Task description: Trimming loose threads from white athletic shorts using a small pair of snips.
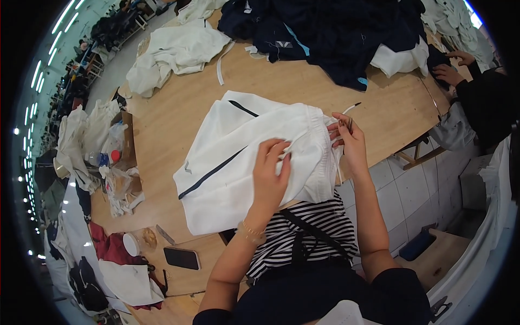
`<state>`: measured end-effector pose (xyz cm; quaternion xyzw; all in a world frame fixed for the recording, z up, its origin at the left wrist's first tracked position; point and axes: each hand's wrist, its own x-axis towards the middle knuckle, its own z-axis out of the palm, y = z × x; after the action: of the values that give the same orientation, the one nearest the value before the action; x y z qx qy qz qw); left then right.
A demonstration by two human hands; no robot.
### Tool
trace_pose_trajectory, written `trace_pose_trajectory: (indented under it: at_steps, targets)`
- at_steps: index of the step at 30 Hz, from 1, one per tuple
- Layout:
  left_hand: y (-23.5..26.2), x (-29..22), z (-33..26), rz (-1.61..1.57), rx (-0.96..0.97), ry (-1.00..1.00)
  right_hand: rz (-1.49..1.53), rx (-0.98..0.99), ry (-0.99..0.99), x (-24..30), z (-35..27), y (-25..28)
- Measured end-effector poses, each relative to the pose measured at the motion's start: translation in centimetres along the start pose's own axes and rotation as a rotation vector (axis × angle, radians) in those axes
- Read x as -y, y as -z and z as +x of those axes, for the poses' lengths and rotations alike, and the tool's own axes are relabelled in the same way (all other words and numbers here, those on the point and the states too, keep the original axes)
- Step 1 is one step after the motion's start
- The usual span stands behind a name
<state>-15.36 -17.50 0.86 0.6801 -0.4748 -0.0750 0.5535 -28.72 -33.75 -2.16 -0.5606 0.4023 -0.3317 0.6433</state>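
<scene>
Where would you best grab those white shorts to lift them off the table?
Probably at the gathered waistband of the white shorts, coming from the person's right side. It is thick and bunched, lies at the table's edge, and both hands, left and right, are there.

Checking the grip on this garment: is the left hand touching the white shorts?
Touching. The head view shows the left hand lying flat on the white shorts, fingers pressing the fabric near the elastic waistband.

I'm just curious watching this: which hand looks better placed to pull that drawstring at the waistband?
Probably the right hand: its fingers already pinch at the waistband edge of the white garment, beside the loose drawstring. The left hand lies flat on the fabric, holding it down.
</scene>
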Motion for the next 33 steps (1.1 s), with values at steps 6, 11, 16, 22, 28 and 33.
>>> trace_pose_trajectory:
  at_steps: [6, 11, 16, 22, 28, 33]
  targets:
    - [-4.9, 3.2, 4.7, 0.174, 0.186, -0.191, -0.247, -0.073, -0.055, 0.5, -1.2, 1.5]
    - [-5.5, 5.3, 6.0, 0.274, 0.194, -0.397, -0.339, -0.071, 0.027, -0.6, -1.6, 3.7]
    - [-5.5, 6.4, 6.4, 0.222, 0.171, -0.309, -0.281, 0.078, 0.258, 1.4, -1.3, 3.3]
    - [-5.0, 6.6, 6.3, 0.179, 0.182, -0.198, -0.52, 0.097, 0.226, 2.5, -0.3, 1.6]
    - [-5.0, 6.1, 6.4, 0.16, 0.168, -0.17, -0.803, 0.108, 0.46, 2.7, 0.0, 0.2]
    - [-5.0, 5.9, 6.4, 0.176, 0.176, -0.172, -0.885, 0.099, 0.58, 2.4, 0.2, -0.5]
